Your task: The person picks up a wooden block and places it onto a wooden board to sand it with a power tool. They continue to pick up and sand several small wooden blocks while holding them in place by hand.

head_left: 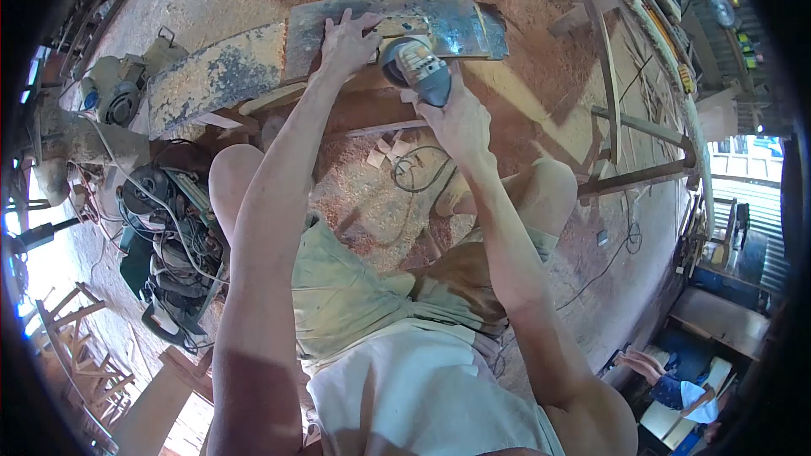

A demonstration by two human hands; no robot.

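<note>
An angle grinder (427, 76) with a dark grey body is in my right hand (463, 125), its fingers wrapped round the tool's near end. The grinder's round disc (394, 61) sits at the near edge of a worn board (306, 29) with dark, scuffed patches. My left hand (348, 46) lies on that board just left of the disc, fingers spread. By its fingertips is a light wood strip (405, 25) on the board's surface, partly behind the grinder. Both forearms reach forward over my bent knees.
A paint-worn plank (221, 72) continues to the left. Machines and tangled cables (173, 219) stand at left. Wood offcuts (384, 150) and a looped cord (414, 171) lie on the sawdust floor. Wooden framing (642, 171) stands at right; another person (686, 393) is at lower right.
</note>
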